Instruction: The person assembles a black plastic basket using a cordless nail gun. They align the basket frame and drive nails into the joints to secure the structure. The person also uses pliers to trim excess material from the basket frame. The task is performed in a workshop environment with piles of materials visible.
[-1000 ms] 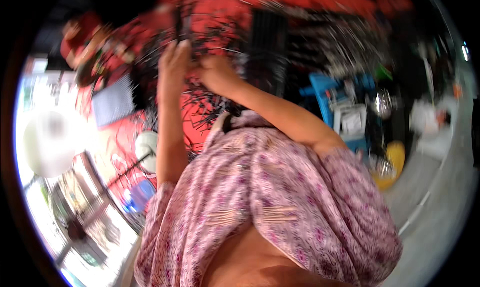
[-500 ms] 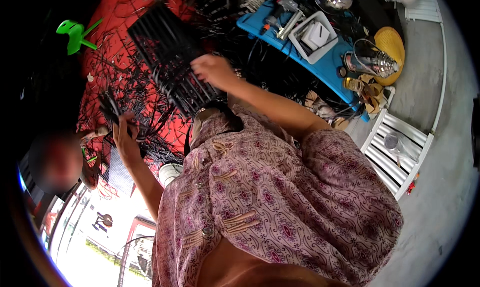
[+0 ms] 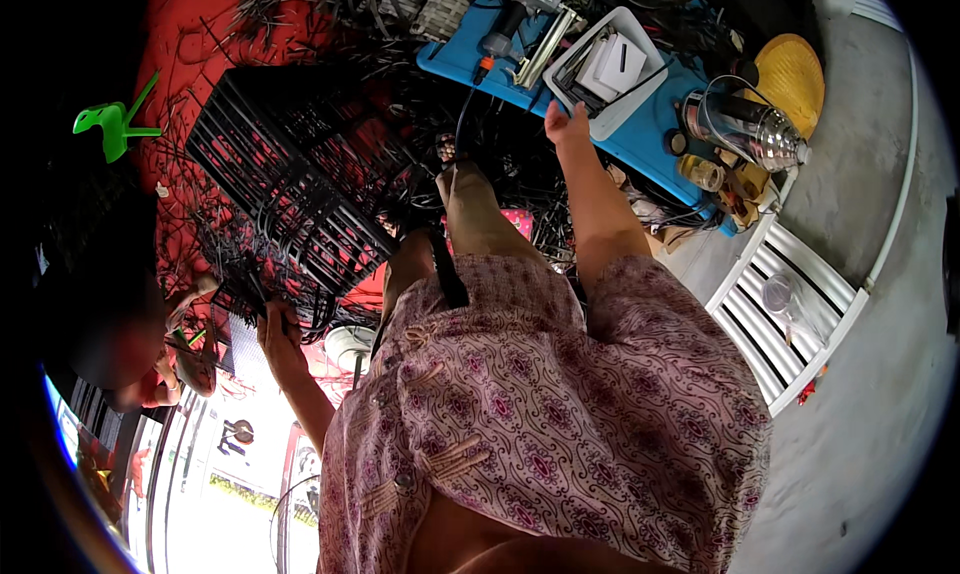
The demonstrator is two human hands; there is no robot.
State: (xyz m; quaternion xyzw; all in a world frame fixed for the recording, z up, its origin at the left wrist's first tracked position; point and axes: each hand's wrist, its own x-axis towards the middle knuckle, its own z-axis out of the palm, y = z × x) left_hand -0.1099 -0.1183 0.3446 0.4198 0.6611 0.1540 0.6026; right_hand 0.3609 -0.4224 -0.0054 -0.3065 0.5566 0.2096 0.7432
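A black woven basket frame with open slats leans on its side in front of my legs. My left hand is closed round a bundle of black strips beside the basket's lower left. Out to the right, my right hand is at the near edge of a white plastic bin, its fingers apart and nothing seen in them. In the bin lie small white boxes and dark tools. I cannot tell whether my fingertips touch the bin.
On the blue table lie a nail gun, a glass jar and a metal flask. A yellow straw hat is behind them. Black strips litter the red floor. Another person sits at the left.
My right hand has left the basket and moved right to the white bin. The basket has tipped over further to the left. My left hand has moved slightly down, keeping the strips.
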